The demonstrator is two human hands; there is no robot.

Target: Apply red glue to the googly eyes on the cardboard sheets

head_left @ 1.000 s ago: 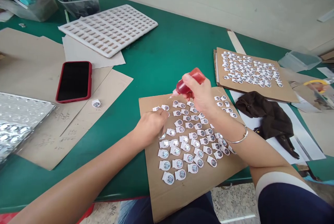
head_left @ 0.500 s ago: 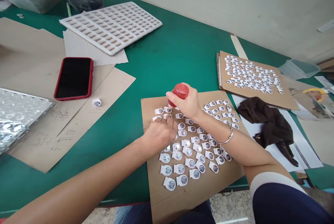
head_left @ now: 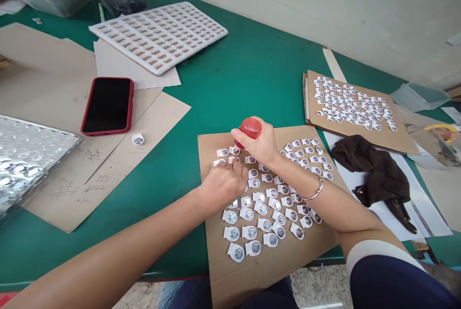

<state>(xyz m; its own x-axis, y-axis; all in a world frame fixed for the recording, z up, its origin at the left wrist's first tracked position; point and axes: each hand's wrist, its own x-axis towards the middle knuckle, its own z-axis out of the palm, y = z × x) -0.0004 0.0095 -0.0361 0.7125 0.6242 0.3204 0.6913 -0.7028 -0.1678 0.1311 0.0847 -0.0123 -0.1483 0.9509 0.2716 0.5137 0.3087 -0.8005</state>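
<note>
Head view's showing the right hand (head_left: pixel 262 145) gripping a red bottle (head_left: pixel 250 128) over white tabs (head_left: pixel 236 252) on cardboard (head_left: pixel 227 278), left hand (head_left: pixel 224 184) curling nearby (can't tell if it's holding anything), next move probably calling for steady aim.

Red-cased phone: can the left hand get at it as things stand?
Probably yes. The left hand is over the cardboard sheet, and the red-cased phone lies face up on the left with nothing on top. Only low paper and bare green tabletop seem to lie between.
</note>
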